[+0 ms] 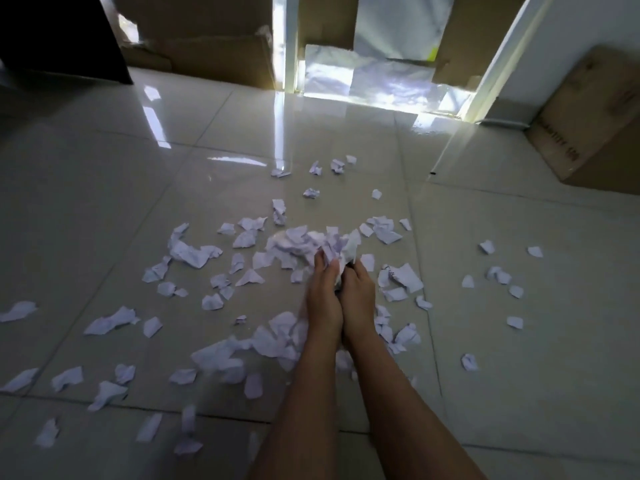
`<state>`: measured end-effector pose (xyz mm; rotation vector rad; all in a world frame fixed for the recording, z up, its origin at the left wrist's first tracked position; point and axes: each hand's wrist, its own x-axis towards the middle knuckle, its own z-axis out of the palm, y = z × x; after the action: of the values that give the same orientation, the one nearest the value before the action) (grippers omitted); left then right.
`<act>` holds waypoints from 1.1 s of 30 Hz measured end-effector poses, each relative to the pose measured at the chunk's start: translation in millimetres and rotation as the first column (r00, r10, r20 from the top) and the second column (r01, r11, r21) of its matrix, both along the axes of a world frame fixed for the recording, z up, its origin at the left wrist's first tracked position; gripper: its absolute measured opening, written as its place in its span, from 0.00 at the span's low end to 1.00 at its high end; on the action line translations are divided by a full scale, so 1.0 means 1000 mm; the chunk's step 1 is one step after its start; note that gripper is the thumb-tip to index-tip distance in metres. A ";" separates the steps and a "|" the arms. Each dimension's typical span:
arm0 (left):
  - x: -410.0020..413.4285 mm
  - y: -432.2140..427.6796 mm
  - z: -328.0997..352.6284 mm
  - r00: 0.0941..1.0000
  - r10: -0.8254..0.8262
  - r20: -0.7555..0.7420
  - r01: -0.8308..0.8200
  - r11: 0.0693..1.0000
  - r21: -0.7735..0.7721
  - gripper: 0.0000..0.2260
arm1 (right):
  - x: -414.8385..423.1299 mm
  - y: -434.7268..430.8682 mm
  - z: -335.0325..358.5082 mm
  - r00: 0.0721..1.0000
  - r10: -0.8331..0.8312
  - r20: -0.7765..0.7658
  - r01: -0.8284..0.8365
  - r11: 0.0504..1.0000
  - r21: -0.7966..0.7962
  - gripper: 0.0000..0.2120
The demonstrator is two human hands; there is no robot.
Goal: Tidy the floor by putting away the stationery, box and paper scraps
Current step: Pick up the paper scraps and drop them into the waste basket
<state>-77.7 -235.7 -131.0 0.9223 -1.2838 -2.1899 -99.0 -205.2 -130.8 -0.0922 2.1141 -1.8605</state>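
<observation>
**Inspector:** Head view. What is the person working on?

**Assessor:** The person is gathering the paper scraps (194, 252). These are lying scattered over the tiled floor (519, 375), thickest around the arms and thinning toward the right. A wad of scraps (311, 242) is sitting just ahead of the fingers, and both hands are closing on it.

**Inspector:** How should this step be carried out?

**Assessor:** In the assessor's judgement, the person is best served by keeping the hands low on the tile and raking nearby pieces into the wad before lifting. Squeezing firmly is also advised, since the pieces look light and liable to spill out.

**Inspector:** State and pose of the hands?

**Assessor:** The left hand (323, 299) and right hand (358, 296) are lying pressed side by side, backs up, touching along their inner edges. The fingers are curling over the near side of the wad and pinching paper between them. Both forearms are reaching forward and down, converging toward the hands.

**Inspector:** Destination?

**Assessor:** A cardboard box (595, 119) is standing at the right by the wall. Whether it is serving as the receptacle cannot be told. No stationery is showing.
</observation>
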 end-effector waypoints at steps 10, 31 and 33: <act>-0.023 0.143 0.121 0.983 -0.172 -0.063 0.154 0.962 -0.226 0.20 | -0.025 0.144 0.114 0.991 -0.115 -0.063 0.099 0.971 -0.218 0.13; -0.156 0.791 0.291 0.320 -0.923 -0.212 0.800 0.384 -0.462 0.10 | -0.116 0.796 0.290 0.365 -0.911 -0.194 0.820 0.413 -0.398 0.08; -0.157 0.841 0.281 0.244 -0.954 -0.177 0.853 0.298 -0.428 0.10 | -0.115 0.845 0.279 0.296 -0.936 -0.188 0.865 0.347 -0.362 0.09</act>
<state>-234.8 605.2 149.9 -0.6915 -2.1170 -2.6324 -214.1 640.0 147.8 1.0807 2.4448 -2.8649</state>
